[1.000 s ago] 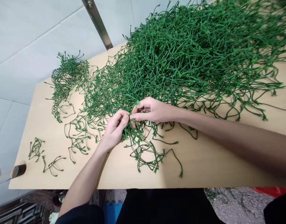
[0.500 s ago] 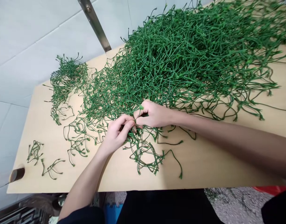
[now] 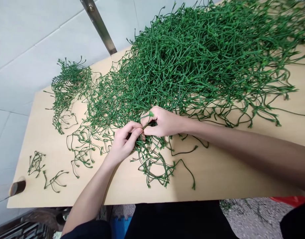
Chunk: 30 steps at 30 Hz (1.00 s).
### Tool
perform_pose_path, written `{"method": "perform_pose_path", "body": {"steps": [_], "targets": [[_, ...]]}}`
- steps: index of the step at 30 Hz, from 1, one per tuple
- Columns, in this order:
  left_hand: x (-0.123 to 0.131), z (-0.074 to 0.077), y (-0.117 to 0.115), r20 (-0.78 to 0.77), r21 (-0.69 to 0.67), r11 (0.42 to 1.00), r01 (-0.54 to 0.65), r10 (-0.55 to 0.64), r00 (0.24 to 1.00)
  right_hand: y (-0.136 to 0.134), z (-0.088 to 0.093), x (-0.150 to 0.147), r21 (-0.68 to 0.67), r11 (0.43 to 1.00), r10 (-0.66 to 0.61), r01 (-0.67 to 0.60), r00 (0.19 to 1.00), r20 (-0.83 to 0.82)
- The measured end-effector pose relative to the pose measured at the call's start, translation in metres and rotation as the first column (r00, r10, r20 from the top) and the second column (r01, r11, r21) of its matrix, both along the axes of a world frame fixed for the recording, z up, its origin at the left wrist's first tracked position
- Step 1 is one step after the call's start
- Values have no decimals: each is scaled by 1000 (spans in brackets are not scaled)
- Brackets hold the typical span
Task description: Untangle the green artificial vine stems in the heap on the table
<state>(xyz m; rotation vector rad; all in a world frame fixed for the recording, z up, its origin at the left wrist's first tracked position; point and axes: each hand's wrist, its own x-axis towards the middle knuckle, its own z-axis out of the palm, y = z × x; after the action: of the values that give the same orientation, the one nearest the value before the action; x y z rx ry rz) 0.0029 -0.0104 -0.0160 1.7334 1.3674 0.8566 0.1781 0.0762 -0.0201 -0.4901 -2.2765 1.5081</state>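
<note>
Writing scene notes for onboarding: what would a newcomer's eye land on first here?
First, the big tangled pile of green stems filling the far middle and right of the pale wooden table. Next, at its near edge, the left hand and right hand, fingertips together around a thin stem. Then the metal bar slanting down to the table's far edge.
</note>
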Motion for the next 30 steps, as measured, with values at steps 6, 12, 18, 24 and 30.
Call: {"method": "perform_pose_path", "body": {"steps": [6, 12, 18, 24, 30], "targets": [[0, 0, 2, 109, -42, 996, -75, 79, 991, 2, -10, 0, 76, 997, 11, 0, 991, -136], [-3, -1, 2, 106, -29, 993, -114, 116, 988, 4, -15, -2, -7, 997, 69, -74, 953, -297], [0, 1, 2, 157, -75, 988, -134, 145, 977, 5, -7, -1, -274, 961, -43, -25, 970, -238], [0, 2, 3, 177, -88, 990, -112, 126, 976, 3, -9, -2, -227, 974, -48, 5, 981, -187], [-3, -3, 1, 133, -78, 990, -114, 123, 983, 5, -7, -2, -237, 969, 33, -72, 986, -163]]}}
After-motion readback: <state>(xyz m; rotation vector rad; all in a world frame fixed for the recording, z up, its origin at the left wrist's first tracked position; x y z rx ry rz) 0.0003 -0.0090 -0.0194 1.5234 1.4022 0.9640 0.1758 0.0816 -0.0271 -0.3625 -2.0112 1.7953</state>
